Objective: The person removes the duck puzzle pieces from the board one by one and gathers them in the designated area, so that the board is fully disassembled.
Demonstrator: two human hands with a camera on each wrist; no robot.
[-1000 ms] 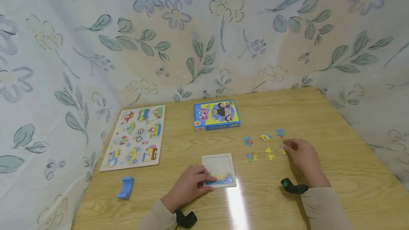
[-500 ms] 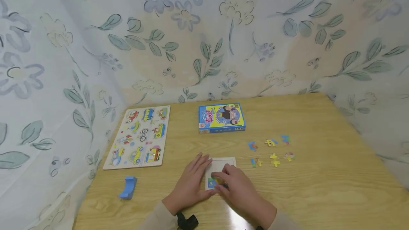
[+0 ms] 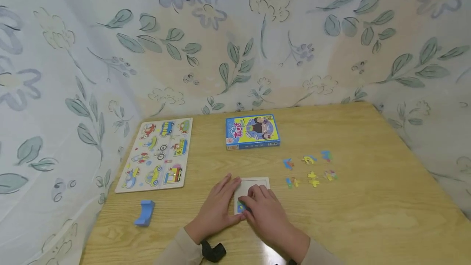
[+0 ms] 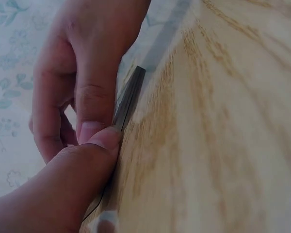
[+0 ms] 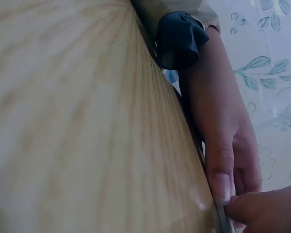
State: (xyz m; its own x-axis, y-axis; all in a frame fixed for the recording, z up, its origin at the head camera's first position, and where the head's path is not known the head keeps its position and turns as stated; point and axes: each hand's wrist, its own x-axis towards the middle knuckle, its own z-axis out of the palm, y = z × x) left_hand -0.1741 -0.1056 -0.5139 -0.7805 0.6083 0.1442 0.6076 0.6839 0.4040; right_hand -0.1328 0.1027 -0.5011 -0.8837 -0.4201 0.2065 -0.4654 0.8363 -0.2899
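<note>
A small square puzzle tray [image 3: 268, 181] lies at the near middle of the table, with blue-and-green puzzle pieces [image 3: 241, 207] at its lower left corner. My left hand [image 3: 214, 209] braces the tray, fingers stretched along its left side and thumb at its near edge. My right hand [image 3: 270, 218] is bent over the tray, fingers curled and tips down among the pieces; I cannot tell whether it pinches one. It hides much of the tray. In the left wrist view, the left thumb [image 4: 94, 162] and the other hand's thumb [image 4: 94, 97] meet at the tray's thin edge [image 4: 130, 94].
Several loose puzzle pieces [image 3: 313, 182] lie in two rows right of the tray. A blue-and-yellow box [image 3: 254, 131] stands behind it. A vehicle puzzle board [image 3: 156, 154] and a blue curved block [image 3: 145, 212] lie to the left. A flowered cloth [image 3: 220, 52] hangs behind the table.
My right hand has come from the loose pieces leftward onto the tray. My left hand has moved off the pieces inside it and straightened its fingers along the tray's left side.
</note>
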